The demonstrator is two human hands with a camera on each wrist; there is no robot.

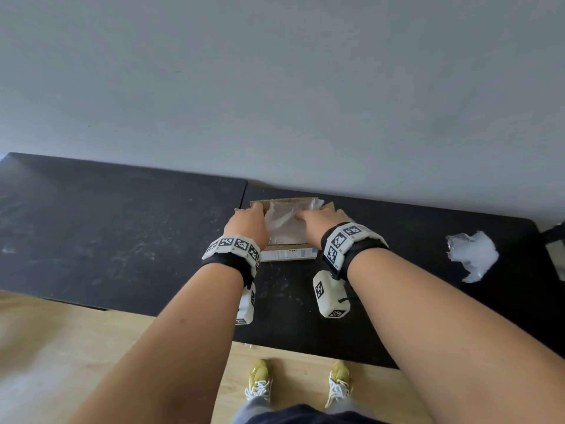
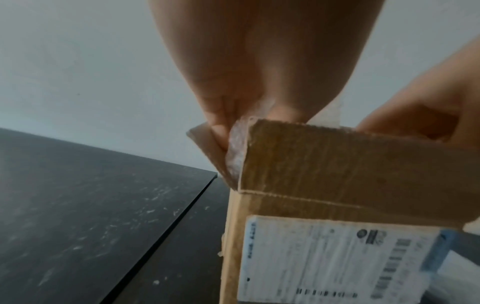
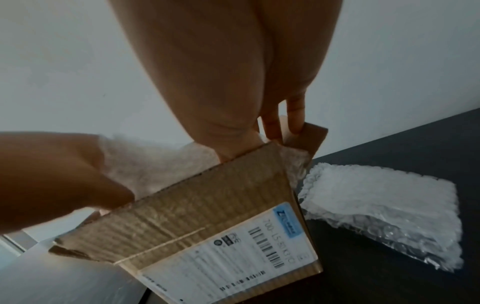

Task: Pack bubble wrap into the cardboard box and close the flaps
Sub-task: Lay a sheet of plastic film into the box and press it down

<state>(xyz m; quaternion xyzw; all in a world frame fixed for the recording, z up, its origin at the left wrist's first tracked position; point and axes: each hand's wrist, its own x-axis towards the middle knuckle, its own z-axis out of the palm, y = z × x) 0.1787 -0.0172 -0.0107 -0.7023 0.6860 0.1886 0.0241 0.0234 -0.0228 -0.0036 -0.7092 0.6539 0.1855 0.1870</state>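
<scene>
Both hands are down in the cardboard box (image 1: 286, 254) on the black table (image 1: 122, 234). The left hand (image 1: 246, 226) has its fingers flattened on the bubble wrap (image 1: 282, 223) by the side flap (image 2: 207, 152), and the right hand (image 1: 321, 221) has straight fingers pushing on it too, nothing pinched. The wrap bulges up past the fingertips, so I'd guess it springs back and keeps the flaps from closing. A second wad (image 1: 472, 255) sits well off to the right, unpacked.

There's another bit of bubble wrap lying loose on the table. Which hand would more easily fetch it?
Probably the right hand. The loose bubble wrap lies on the table to the right of the cardboard box, on that hand's side. The left hand, at the box's left edge, would have to cross over.
</scene>
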